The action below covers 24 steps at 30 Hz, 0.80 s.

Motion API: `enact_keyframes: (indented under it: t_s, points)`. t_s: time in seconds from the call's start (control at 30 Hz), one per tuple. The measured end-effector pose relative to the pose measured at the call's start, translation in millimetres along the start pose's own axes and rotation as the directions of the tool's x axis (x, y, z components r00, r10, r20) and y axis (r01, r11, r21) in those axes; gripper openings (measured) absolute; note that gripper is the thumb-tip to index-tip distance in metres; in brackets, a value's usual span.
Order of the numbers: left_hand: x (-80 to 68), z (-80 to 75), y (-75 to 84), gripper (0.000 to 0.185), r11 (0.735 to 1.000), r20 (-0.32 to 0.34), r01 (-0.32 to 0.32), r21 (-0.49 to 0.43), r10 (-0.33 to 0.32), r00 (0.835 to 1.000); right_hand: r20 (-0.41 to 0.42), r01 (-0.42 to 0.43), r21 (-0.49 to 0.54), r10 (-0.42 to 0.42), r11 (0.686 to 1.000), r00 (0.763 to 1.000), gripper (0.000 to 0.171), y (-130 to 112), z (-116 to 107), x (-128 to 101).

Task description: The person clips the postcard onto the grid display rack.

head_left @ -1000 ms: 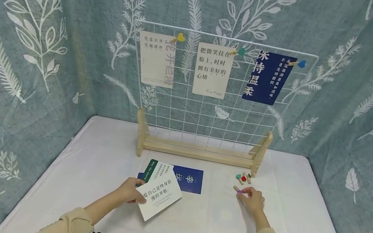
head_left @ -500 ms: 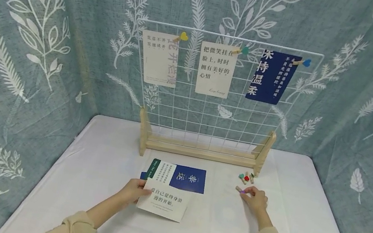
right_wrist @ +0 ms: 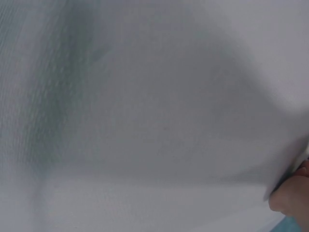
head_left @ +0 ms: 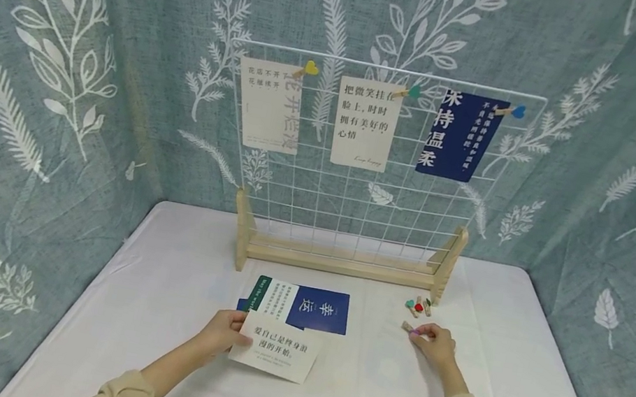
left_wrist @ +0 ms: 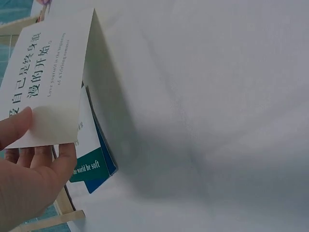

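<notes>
My left hand [head_left: 224, 333] pinches a white printed card [head_left: 284, 356] by its left edge, thumb on the printed face and fingers underneath, as the left wrist view also shows. Just beyond it on the table lie a green-and-white card [head_left: 273, 298] and a blue card [head_left: 327, 310], overlapping. Over on the right, my right hand [head_left: 436, 351] pinches a small wooden clothespin [head_left: 407, 327] with a purple part at the fingertips. Only a bit of the right hand [right_wrist: 292, 195] shows in the right wrist view; the clothespin is hidden there.
Behind stands a white wire grid [head_left: 396, 223] on a wooden base [head_left: 338, 264]. On it hang two cream cards [head_left: 270, 108] and a dark blue card [head_left: 456, 141], held by heart clips [head_left: 415, 92]. Several small clothespins [head_left: 419, 307] lie near the base's right foot.
The white card in my left hand has turned from a slant to nearly level, uncovering more of the cards behind it. My right hand stays at the clothespin.
</notes>
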State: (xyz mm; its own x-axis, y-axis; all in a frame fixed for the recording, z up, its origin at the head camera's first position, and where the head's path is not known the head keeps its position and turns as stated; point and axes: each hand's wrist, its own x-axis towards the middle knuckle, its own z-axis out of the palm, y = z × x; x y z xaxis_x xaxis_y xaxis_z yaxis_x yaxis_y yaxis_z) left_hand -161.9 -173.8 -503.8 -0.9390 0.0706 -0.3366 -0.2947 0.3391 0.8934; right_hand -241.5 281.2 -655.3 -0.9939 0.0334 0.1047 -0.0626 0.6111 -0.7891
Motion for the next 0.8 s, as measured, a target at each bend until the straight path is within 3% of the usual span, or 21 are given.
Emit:
enact_keyframes:
  t_s: [0.1, 0.13, 0.17, 0.33, 0.43, 0.47, 0.53, 0.57, 0.67, 0.7, 0.73, 0.8]
  points:
    - [1.0, -1.2, -0.6, 0.04, 1.0, 0.002, -0.013, -0.012, 0.013, 1.0, 0.021, -0.016, 0.011, 0.015, 1.0, 1.0, 0.031, -8.7, -3.1, -2.6]
    - [1.2, -1.7, -1.0, 0.039, 1.0, -0.001, -0.014, -0.015, 0.014, 1.0, 0.021, 0.006, 0.022, -0.007, 1.0, 1.0, 0.028, 1.4, -1.2, -0.3]
    - [1.5, -2.4, -1.6, 0.038, 1.0, 0.0, -0.016, -0.019, 0.016, 1.0, 0.029, -0.03, 0.005, 0.03, 1.0, 0.999, 0.026, 4.4, -0.4, 0.1]
    - [4.6, -5.7, -1.6, 0.032, 1.0, -0.037, -0.014, -0.028, 0.013, 0.999, 0.037, 0.027, 0.148, -0.033, 0.989, 0.999, 0.014, 79.8, 16.7, 20.7]
    - [8.9, -7.7, 1.8, 0.035, 0.999, -0.064, -0.007, -0.037, 0.005, 0.998, 0.061, 0.028, 0.215, -0.042, 0.976, 0.997, 0.011, 82.2, 13.2, 22.4]
    - [10.4, -8.6, 3.5, 0.036, 0.999, -0.069, -0.005, -0.038, 0.002, 0.998, 0.071, 0.046, 0.235, -0.064, 0.971, 0.995, 0.012, 64.5, 7.2, 16.7]
    - [13.2, -10.9, 7.6, 0.037, 0.999, -0.076, -0.004, -0.043, 0.001, 0.997, 0.066, 0.079, 0.278, -0.101, 0.957, 0.993, 0.009, 60.8, 4.2, 18.6]
    - [14.8, -12.3, 9.4, 0.036, 0.999, -0.083, -0.007, -0.045, 0.003, 0.997, 0.084, 0.068, 0.291, -0.096, 0.954, 0.992, 0.011, 44.1, -0.6, 14.7]
    - [19.3, -17.1, 14.7, 0.033, 0.998, -0.112, -0.022, -0.066, 0.015, 0.994, 0.13, -0.035, 0.282, -0.002, 0.959, 0.991, 0.022, 9.9, -8.9, 10.4]
    - [21.0, -18.9, 15.7, 0.033, 0.997, -0.12, -0.029, -0.074, 0.02, 0.993, 0.134, -0.074, 0.273, 0.038, 0.959, 0.99, 0.024, 8.2, -8.6, 12.9]
    - [22.6, -20.3, 16.9, 0.032, 0.996, -0.131, -0.036, -0.085, 0.025, 0.991, 0.15, -0.066, 0.294, 0.023, 0.954, 0.988, 0.026, -0.2, -10.3, 12.6]
    - [25.0, -23.2, 19.3, 0.032, 0.994, -0.144, -0.047, -0.103, 0.032, 0.989, 0.157, -0.131, 0.266, 0.091, 0.955, 0.983, 0.03, -25.3, -15.8, 8.3]
